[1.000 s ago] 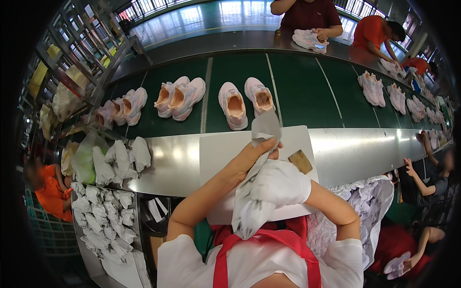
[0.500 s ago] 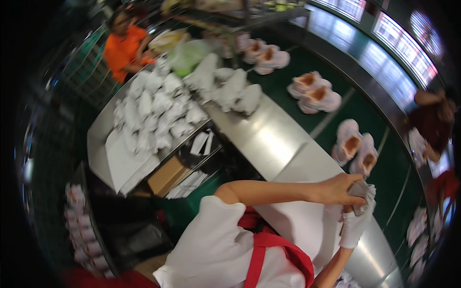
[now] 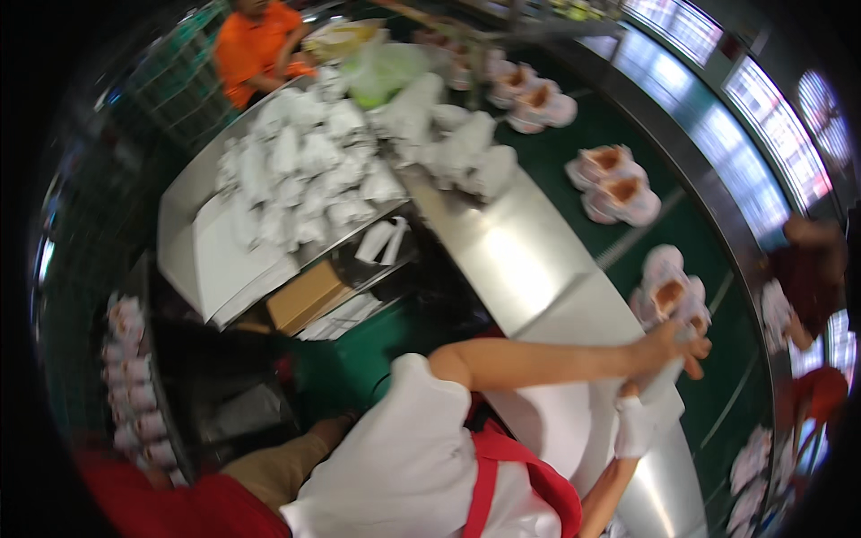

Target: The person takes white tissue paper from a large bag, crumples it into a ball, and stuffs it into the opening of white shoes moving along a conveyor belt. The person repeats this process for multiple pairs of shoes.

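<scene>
My left hand [image 3: 665, 350] is bare and reaches across from the left, its fingers bent around the upper end of a pale grey-white wad [image 3: 665, 381]. Motion blur smears the fingertips. Just below, my right hand [image 3: 639, 426] wears a white glove with a bare thumb showing. It is closed against the lower part of the same wad, and the line between glove and wad is hard to make out. Both hands are over the metal bench edge, close to a pair of pale pink shoes [image 3: 670, 291] on the green conveyor belt [image 3: 682, 231].
More shoe pairs [image 3: 619, 184] stand along the belt. White crumpled wads [image 3: 309, 166] fill a metal tray at left, with others on the bench [image 3: 502, 242]. A cardboard box [image 3: 308, 296] lies underneath. Shoes fill a rack [image 3: 133, 394] at left. Co-workers [image 3: 256, 49] are at far left and right.
My view has shifted, so the tray and bench sit differently in it. The shoe pair by my hands appears lower and partly behind my left hand. My left hand's fingers look more spread.
</scene>
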`<action>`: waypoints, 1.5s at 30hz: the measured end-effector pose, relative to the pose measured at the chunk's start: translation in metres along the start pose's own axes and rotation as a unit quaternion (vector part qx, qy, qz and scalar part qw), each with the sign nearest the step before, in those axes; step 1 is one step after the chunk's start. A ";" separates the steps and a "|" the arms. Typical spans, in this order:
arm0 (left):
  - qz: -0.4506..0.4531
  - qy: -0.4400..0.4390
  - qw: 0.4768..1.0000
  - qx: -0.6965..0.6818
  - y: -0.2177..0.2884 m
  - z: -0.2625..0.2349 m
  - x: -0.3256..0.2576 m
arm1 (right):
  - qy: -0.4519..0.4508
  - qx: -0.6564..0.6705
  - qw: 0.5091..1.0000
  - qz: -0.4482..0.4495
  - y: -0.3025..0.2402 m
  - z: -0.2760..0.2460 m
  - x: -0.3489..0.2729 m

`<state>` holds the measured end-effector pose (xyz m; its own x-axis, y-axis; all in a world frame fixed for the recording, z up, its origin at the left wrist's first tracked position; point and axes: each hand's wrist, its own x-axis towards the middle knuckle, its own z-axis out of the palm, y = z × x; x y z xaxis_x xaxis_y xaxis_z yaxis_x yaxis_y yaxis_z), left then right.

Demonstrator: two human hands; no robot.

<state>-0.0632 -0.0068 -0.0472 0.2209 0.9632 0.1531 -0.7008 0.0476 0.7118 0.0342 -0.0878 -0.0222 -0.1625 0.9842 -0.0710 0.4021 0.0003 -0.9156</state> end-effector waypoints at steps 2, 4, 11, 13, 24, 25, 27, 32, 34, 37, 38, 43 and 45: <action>-0.070 0.061 0.996 0.012 0.022 0.008 -0.004 | 0.025 -0.079 0.993 -0.080 0.025 0.000 0.010; -0.003 0.085 0.996 0.038 0.030 -0.007 -0.012 | 0.012 -0.045 0.991 -0.124 -0.009 0.011 0.012; -0.033 0.127 0.991 0.011 0.021 -0.029 0.009 | 0.019 -0.170 0.977 -0.129 -0.002 0.006 0.024; -0.083 0.134 0.987 -0.006 0.008 -0.035 0.029 | 0.013 -0.206 0.972 -0.114 0.005 -0.007 0.038; -0.024 -0.114 0.736 0.666 -0.020 -0.119 0.176 | -0.032 -0.529 0.847 0.034 -0.015 -0.054 0.160; -0.028 -0.129 0.739 0.660 -0.009 -0.116 0.171 | -0.068 -0.543 0.836 0.048 -0.024 -0.044 0.172; 0.001 -0.164 0.729 0.665 -0.010 -0.117 0.173 | -0.085 -0.546 0.831 0.063 -0.010 -0.029 0.201; 0.049 -0.197 0.731 0.651 -0.026 -0.127 0.182 | -0.266 -0.565 0.780 0.033 0.036 -0.032 0.249; 0.014 -0.191 0.752 0.631 -0.024 -0.118 0.179 | -0.227 -0.558 0.798 0.015 0.098 -0.041 0.274; 0.023 -0.194 0.733 0.651 -0.028 -0.097 0.181 | -0.118 -0.688 0.715 -0.040 0.169 -0.027 0.303; 0.008 -0.183 0.727 0.662 -0.025 -0.100 0.177 | -0.118 -0.662 0.739 -0.039 0.154 -0.019 0.299; -0.061 -0.234 0.703 0.668 -0.025 -0.139 0.193 | -0.041 -0.484 0.872 0.061 0.019 -0.050 0.223; -0.088 -0.248 0.688 0.676 -0.026 -0.135 0.194 | 0.080 -0.409 0.909 0.026 0.033 -0.065 0.218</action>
<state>-0.0934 0.2147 -0.1284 0.6612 0.7491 -0.0401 0.5639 -0.4611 0.6852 0.0707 0.1387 -0.0417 -0.0175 0.9998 0.0116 0.9512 0.0203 -0.3080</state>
